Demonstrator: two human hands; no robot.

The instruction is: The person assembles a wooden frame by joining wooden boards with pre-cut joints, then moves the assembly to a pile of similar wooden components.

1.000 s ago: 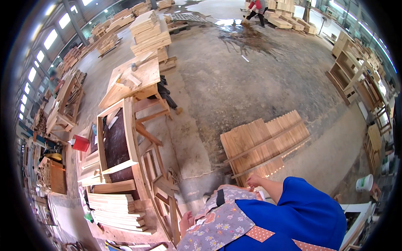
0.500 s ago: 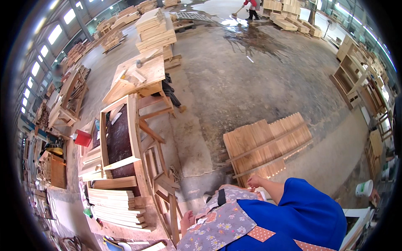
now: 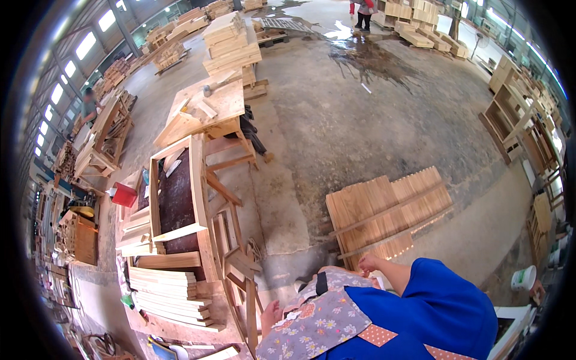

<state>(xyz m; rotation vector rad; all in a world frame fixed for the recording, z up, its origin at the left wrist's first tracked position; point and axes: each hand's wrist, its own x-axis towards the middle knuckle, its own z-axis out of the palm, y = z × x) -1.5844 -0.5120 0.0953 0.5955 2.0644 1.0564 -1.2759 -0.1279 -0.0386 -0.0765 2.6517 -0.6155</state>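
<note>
My right hand [image 3: 369, 263] is held in front of my body, its fingers curled in; whatever may be inside them is hidden. To its left and lower, my left hand [image 3: 272, 314] hangs beside the floral apron [image 3: 324, 321], its fingers loosely apart with nothing visible in them. The apron lies over my blue top [image 3: 432, 312]. Beyond my right hand, wooden boards [image 3: 390, 210] lie side by side, with narrow strips across them. Nearest my left hand are the wooden trestle legs [image 3: 251, 309] of the workbench.
A wooden frame [image 3: 201, 204] and stacked pale slats [image 3: 168, 294] rest on the bench at left. Behind stands another worktable [image 3: 225, 108]. A white bucket [image 3: 523, 278] is at right. A person [image 3: 363, 13] stands far off beside a wet patch [image 3: 375, 57].
The view has swung slightly, so the surroundings sit a little further right and lower. Both my hands keep nearly the same pose. The far person's long-handled tool no longer shows.
</note>
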